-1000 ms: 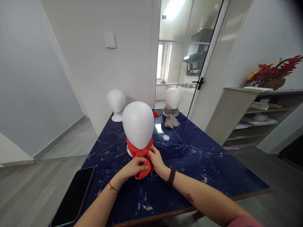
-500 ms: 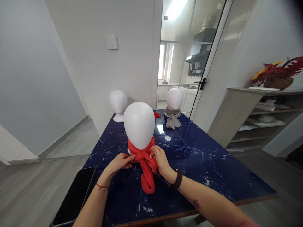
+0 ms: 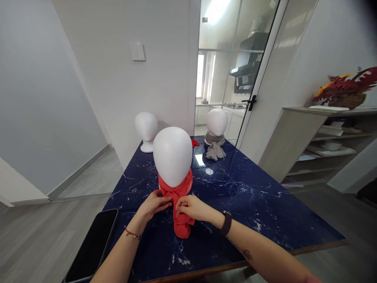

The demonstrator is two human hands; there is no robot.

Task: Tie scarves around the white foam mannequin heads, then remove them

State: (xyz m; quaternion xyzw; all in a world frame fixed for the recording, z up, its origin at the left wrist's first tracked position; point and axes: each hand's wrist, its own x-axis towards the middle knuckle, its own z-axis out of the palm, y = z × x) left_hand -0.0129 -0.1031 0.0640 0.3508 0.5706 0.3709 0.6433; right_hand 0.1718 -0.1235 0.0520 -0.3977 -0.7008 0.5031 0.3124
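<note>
A white foam mannequin head stands upright in front of me. Around its neck is wrapped a red scarf, whose loose end hangs down the front onto the table. My left hand is at the left side of the scarf's front, its thumb and fingers closed on the cloth near the neck. From the right, my right hand bends over the hanging part, its curled fingers pinching the red fabric. The fingertips partly cover the place where the scarf crosses.
Behind stand a bare mannequin head and another mannequin head with a grey scarf. A bit of red cloth lies between them. A phone rests at the left edge of the dark blue marbled table.
My right hand has moved left and down, from the scarf's right side to its hanging front part. My left hand has shifted slightly right. The hanging end looks narrower and straighter.
</note>
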